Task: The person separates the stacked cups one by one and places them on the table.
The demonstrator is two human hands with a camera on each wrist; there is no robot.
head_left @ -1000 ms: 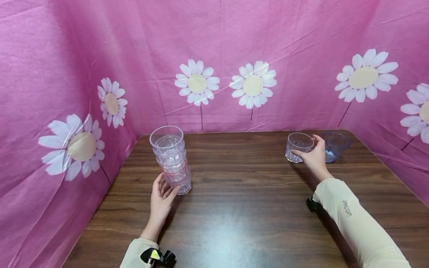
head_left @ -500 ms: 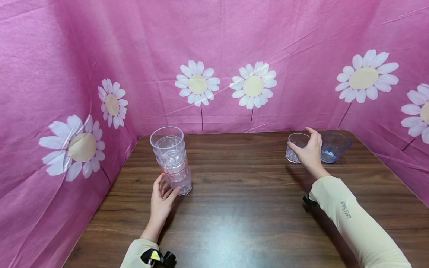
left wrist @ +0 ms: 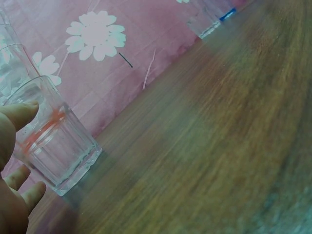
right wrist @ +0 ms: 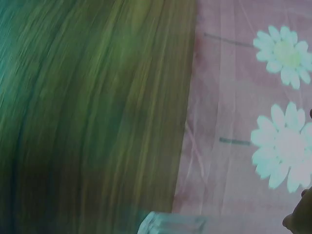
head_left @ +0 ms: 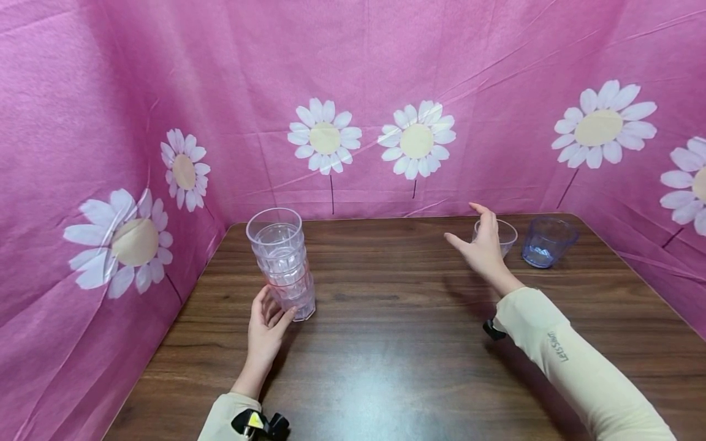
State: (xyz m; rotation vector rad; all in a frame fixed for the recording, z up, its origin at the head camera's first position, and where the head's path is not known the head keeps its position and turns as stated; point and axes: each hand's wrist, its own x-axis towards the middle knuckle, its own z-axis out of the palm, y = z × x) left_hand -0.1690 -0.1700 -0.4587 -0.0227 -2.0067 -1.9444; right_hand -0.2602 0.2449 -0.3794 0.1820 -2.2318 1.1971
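A tall stack of clear drinking glasses (head_left: 282,263) stands upright on the left of the table, with an orange-red band around its lower part. My left hand (head_left: 265,334) holds the stack near its bottom, thumb in front and fingers at the left side; the left wrist view shows the lowest glass (left wrist: 68,151) close to the fingers (left wrist: 33,196). At the back right, my right hand (head_left: 482,250) is raised with spread fingers and holds nothing. Behind it a clear glass (head_left: 508,240) is partly hidden. Right of that stands a bluish glass (head_left: 548,245).
The brown wooden table (head_left: 375,331) ends at a pink cloth (head_left: 364,55) with white daisies, which hangs behind it and along both sides. Wrist cameras are strapped to both sleeves. At the bottom of the right wrist view, a glass edge (right wrist: 173,224) shows.
The right hand has let go of the clear glass and moved left past it, its fingers spreading. The clear glass stays beside the bluish one. The left hand and the stack have not moved.
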